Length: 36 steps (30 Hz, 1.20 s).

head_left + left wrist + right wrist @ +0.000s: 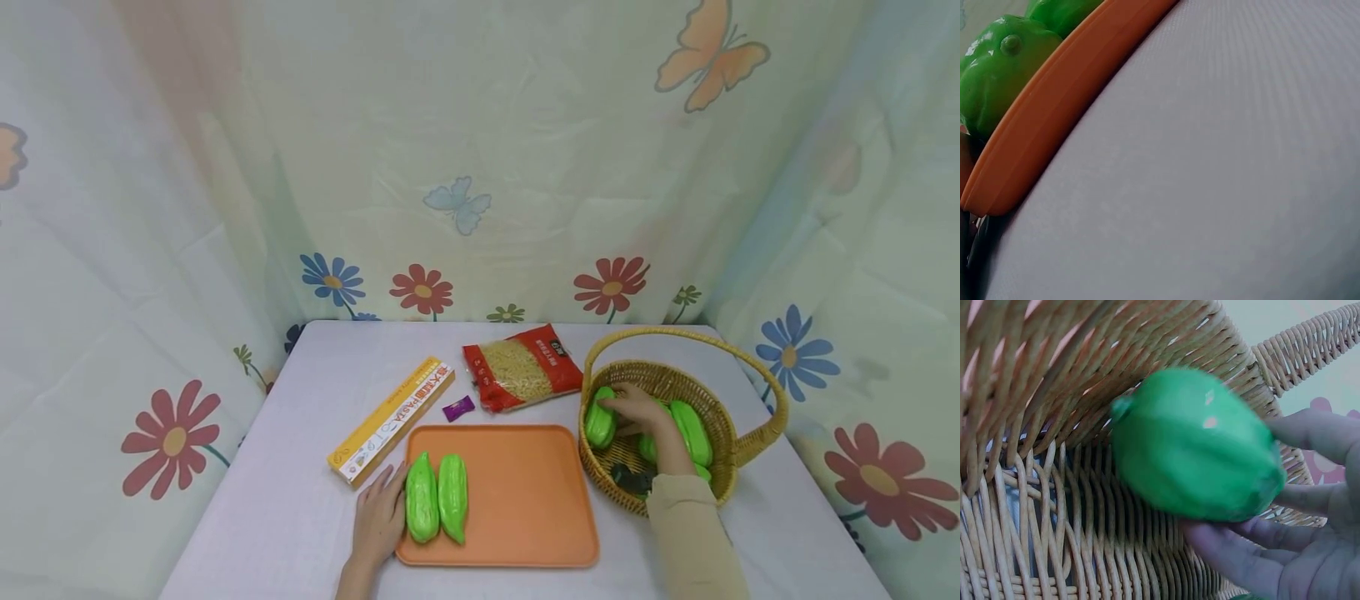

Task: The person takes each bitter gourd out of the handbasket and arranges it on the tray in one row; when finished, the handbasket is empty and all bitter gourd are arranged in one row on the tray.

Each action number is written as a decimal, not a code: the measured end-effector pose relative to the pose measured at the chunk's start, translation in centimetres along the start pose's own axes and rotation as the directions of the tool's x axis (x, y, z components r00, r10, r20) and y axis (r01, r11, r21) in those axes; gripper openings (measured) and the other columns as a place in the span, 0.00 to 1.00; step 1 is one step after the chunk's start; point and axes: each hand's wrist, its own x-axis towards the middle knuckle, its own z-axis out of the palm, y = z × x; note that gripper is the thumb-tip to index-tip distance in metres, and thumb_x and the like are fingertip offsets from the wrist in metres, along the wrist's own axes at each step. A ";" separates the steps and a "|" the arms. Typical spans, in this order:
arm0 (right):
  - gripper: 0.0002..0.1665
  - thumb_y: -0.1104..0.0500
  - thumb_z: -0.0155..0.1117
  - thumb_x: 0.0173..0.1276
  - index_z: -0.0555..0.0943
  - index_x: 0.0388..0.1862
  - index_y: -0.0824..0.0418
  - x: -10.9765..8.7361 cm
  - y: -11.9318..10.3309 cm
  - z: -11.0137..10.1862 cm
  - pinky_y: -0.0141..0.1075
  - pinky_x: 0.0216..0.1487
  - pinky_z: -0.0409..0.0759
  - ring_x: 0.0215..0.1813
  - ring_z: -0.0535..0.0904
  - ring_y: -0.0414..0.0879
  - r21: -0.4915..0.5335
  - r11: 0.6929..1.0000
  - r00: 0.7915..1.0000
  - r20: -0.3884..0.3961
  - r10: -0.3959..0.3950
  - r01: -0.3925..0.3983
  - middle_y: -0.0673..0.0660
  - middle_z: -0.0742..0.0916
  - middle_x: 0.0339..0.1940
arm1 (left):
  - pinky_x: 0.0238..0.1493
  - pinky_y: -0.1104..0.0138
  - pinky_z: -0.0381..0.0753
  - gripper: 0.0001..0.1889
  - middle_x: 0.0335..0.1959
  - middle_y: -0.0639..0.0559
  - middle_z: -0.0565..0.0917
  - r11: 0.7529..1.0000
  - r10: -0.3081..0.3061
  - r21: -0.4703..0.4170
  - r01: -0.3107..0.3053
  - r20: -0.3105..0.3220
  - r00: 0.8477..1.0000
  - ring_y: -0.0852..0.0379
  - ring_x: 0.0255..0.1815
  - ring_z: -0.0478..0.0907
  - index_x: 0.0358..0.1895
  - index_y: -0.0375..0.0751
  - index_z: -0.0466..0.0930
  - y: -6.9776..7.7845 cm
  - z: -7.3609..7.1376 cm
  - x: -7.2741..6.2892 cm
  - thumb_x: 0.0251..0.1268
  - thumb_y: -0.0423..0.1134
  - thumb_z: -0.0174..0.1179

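Note:
Inside the wicker basket [592, 467], my right hand [637, 410] grips a glossy green bitter melon [1191, 447], thumb on one side and fingers on the other. The melon [600, 421] is beside the basket's left wall. More green bitter melons [692, 433] lie at the basket's right side, partly hidden by my forearm. A dark object [630, 477] sits at the basket's bottom. My left hand [381, 515] rests at the left rim of the orange tray [525, 500], fingers extended. Next to it on the tray lie two bitter melons [422, 500], side by side.
A yellow-and-white pasta box [392, 423] lies slanted behind my left hand. Behind the tray are a small purple packet [458, 407] and a red bag of pasta [522, 368]. The basket's tall handle [675, 333] arches over its opening. Flowered curtains [457, 275] enclose the white table.

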 end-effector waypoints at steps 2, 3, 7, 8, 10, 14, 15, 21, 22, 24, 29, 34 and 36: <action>0.42 0.55 0.51 0.69 0.42 0.70 0.73 -0.2 -0.1 -0.2 0.52 0.44 0.78 0.47 0.74 0.64 0.046 0.999 1.000 -0.003 -0.007 0.007 0.78 0.58 0.63 | 0.58 0.49 0.60 0.21 0.60 0.50 0.73 1.000 0.007 -0.003 -0.007 -0.004 1.000 0.46 0.63 0.65 0.61 0.43 0.71 0.1 0.0 0.0 0.64 0.34 0.50; 0.42 0.56 0.51 0.70 0.42 0.70 0.72 -0.3 -0.1 -0.3 0.52 0.44 0.78 0.46 0.75 0.63 0.070 0.997 1.000 -0.006 -0.013 0.014 0.78 0.58 0.63 | 0.57 0.48 0.60 0.21 0.60 0.50 0.73 1.000 0.009 -0.003 -0.009 -0.003 1.000 0.45 0.63 0.65 0.60 0.43 0.72 0.1 0.1 -0.1 0.64 0.34 0.50; 0.41 0.56 0.48 0.71 0.41 0.71 0.70 -0.9 -0.5 -0.6 0.52 0.43 0.78 0.38 0.76 0.54 0.120 0.990 0.998 -0.014 -0.069 0.070 0.77 0.60 0.62 | 0.58 0.47 0.60 0.21 0.60 0.49 0.73 1.000 0.013 -0.003 -0.013 0.006 1.000 0.44 0.63 0.65 0.61 0.43 0.71 0.1 0.1 -0.2 0.64 0.34 0.51; 0.40 0.55 0.47 0.71 0.40 0.71 0.70 -1.0 -0.5 -0.7 0.51 0.42 0.78 0.37 0.76 0.52 0.124 0.989 0.996 -0.012 -0.083 0.084 0.76 0.60 0.62 | 0.58 0.47 0.60 0.21 0.60 0.49 0.73 1.000 0.010 -0.003 -0.010 0.008 1.000 0.44 0.63 0.64 0.61 0.43 0.71 0.1 0.1 -0.2 0.64 0.34 0.51; 0.40 0.55 0.45 0.72 0.40 0.71 0.70 -1.3 -0.7 -0.7 0.50 0.41 0.78 0.36 0.77 0.48 0.134 0.985 0.994 -0.008 -0.110 0.110 0.75 0.62 0.61 | 0.58 0.48 0.60 0.21 0.60 0.49 0.73 1.000 0.008 0.002 -0.008 0.007 1.000 0.44 0.63 0.65 0.61 0.43 0.71 0.0 0.1 -0.3 0.63 0.34 0.51; 0.38 0.55 0.44 0.72 0.41 0.72 0.68 -1.9 -1.0 -0.7 0.46 0.38 0.79 0.36 0.78 0.44 0.173 0.975 0.990 -0.019 -0.140 0.141 0.70 0.69 0.54 | 0.58 0.48 0.60 0.21 0.60 0.49 0.73 1.000 0.010 0.014 -0.010 0.010 1.000 0.44 0.62 0.65 0.61 0.43 0.71 -0.1 0.0 -0.4 0.63 0.33 0.52; 0.38 0.55 0.44 0.72 0.41 0.72 0.68 -2.1 -1.2 -0.6 0.46 0.38 0.79 0.35 0.78 0.44 0.186 0.971 0.989 -0.023 -0.148 0.150 0.68 0.71 0.52 | 0.58 0.48 0.60 0.21 0.60 0.49 0.73 1.000 0.011 0.017 -0.012 0.013 1.000 0.45 0.62 0.65 0.61 0.43 0.71 -0.1 0.0 -0.4 0.63 0.33 0.51; 0.37 0.56 0.43 0.72 0.41 0.72 0.65 -3.3 -1.9 -0.3 0.42 0.35 0.79 0.36 0.77 0.43 0.209 0.957 0.979 -0.036 -0.198 0.202 0.68 0.69 0.52 | 0.59 0.49 0.58 0.21 0.61 0.50 0.73 1.000 -0.013 -0.003 0.013 0.031 0.999 0.46 0.64 0.64 0.61 0.45 0.71 -0.1 0.0 -0.3 0.64 0.34 0.50; 0.37 0.57 0.43 0.72 0.41 0.73 0.65 -3.4 -2.0 -0.2 0.43 0.36 0.79 0.36 0.76 0.43 0.201 0.957 0.978 -0.035 -0.206 0.209 0.68 0.68 0.53 | 0.59 0.50 0.58 0.21 0.61 0.50 0.73 1.000 -0.017 -0.008 0.017 0.030 0.999 0.46 0.64 0.64 0.61 0.45 0.71 0.0 0.0 -0.3 0.64 0.34 0.50; 0.36 0.58 0.42 0.72 0.41 0.73 0.65 -3.8 -2.2 0.0 0.42 0.37 0.78 0.37 0.75 0.44 0.192 0.955 0.974 -0.032 -0.225 0.227 0.69 0.66 0.54 | 0.59 0.49 0.58 0.21 0.60 0.50 0.73 1.000 -0.018 -0.010 0.019 0.026 0.999 0.46 0.63 0.64 0.61 0.44 0.71 0.0 0.0 -0.3 0.64 0.34 0.50; 0.36 0.59 0.41 0.72 0.40 0.72 0.65 -4.8 -2.7 0.6 0.42 0.41 0.78 0.42 0.74 0.45 0.216 0.940 0.964 -0.038 -0.263 0.265 0.73 0.62 0.59 | 0.59 0.48 0.58 0.20 0.61 0.49 0.73 1.000 -0.024 -0.010 0.025 0.026 0.999 0.45 0.64 0.64 0.61 0.44 0.71 0.0 0.0 -0.1 0.65 0.34 0.50; 0.35 0.59 0.41 0.73 0.41 0.72 0.64 -5.7 -3.3 1.4 0.42 0.39 0.78 0.42 0.73 0.46 0.218 0.934 0.959 -0.055 -0.277 0.282 0.72 0.62 0.57 | 0.60 0.48 0.58 0.20 0.61 0.50 0.72 1.000 -0.028 -0.013 0.028 0.033 0.999 0.46 0.64 0.63 0.61 0.44 0.71 0.1 -0.1 0.0 0.65 0.35 0.49; 0.35 0.58 0.42 0.73 0.41 0.73 0.63 -6.0 -3.4 1.8 0.43 0.40 0.78 0.42 0.72 0.47 0.203 0.935 0.957 -0.064 -0.283 0.290 0.71 0.63 0.55 | 0.60 0.48 0.57 0.20 0.61 0.51 0.72 1.000 -0.028 -0.008 0.029 0.035 0.999 0.47 0.64 0.63 0.61 0.44 0.71 0.0 -0.1 0.1 0.65 0.35 0.49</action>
